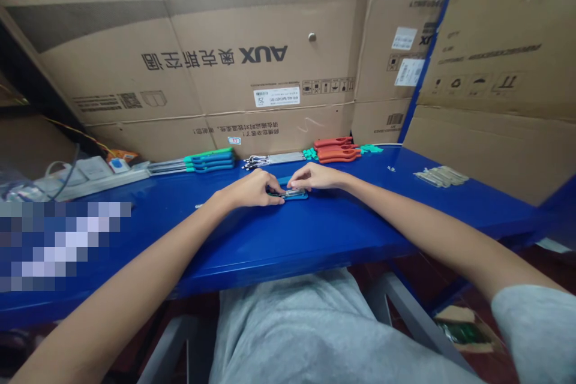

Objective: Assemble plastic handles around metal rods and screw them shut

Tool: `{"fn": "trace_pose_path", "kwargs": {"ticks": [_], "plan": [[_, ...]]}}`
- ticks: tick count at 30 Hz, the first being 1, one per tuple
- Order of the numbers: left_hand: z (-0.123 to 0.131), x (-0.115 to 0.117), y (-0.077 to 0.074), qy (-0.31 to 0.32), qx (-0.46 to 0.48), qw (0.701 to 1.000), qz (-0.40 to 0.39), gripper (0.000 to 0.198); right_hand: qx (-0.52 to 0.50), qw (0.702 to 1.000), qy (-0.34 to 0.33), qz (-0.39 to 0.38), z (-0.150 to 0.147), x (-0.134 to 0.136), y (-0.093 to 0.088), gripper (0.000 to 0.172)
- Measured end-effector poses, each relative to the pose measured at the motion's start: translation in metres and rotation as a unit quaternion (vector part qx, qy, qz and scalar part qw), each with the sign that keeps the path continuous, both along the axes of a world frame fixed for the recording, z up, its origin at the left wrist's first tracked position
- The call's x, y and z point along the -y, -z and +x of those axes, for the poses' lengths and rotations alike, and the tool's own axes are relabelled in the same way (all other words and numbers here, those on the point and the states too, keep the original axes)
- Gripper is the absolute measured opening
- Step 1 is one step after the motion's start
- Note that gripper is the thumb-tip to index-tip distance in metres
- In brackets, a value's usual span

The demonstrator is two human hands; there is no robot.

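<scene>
A small blue plastic casing (302,196) lies on the blue table in front of me, with a slim silvery part (293,192) in it. My left hand (257,189) pinches the casing's left end between thumb and fingers. From the other side, my right hand (314,177) has its fingertips closed at the silvery part; whether they grip it cannot be made out. Another blue piece (284,180) shows just behind the casing, partly covered by my hands.
Blue-green handled tools (211,160) lie at the back left. White-grey rods (279,159) and orange-red handles (337,150) lie along the back. A bundle of pale strips (441,176) rests at the right. A power strip (105,180) is at the left. Cardboard (216,24) walls the table.
</scene>
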State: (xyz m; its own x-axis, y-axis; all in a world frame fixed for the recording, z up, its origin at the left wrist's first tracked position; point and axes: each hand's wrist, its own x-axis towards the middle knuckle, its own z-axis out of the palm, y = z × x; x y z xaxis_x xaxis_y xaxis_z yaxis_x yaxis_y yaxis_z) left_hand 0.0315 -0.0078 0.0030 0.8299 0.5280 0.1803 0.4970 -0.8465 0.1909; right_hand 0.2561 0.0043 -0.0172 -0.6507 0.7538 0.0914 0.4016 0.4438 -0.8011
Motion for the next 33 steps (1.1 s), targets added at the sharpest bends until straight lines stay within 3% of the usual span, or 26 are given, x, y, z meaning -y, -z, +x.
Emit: {"fn": "trace_pose_path", "kwargs": {"ticks": [10,16,25,33], "plan": [[0.000,-0.002,0.002,0.015,0.017,1.000,-0.006,0.022,0.002,0.999,0.007,-0.038,0.001,-0.005,0.000,0.020],[0.000,-0.001,0.001,-0.008,0.012,1.000,-0.006,0.023,0.106,0.993,0.051,-0.022,-0.004,-0.008,-0.008,0.020],[0.002,-0.003,0.003,-0.039,0.004,0.999,-0.023,0.025,0.251,0.960,0.106,-0.069,-0.021,-0.007,-0.023,0.021],[-0.001,-0.004,0.002,-0.023,0.020,0.999,-0.039,0.027,0.147,0.978,0.098,-0.112,-0.011,-0.008,-0.017,0.028]]}}
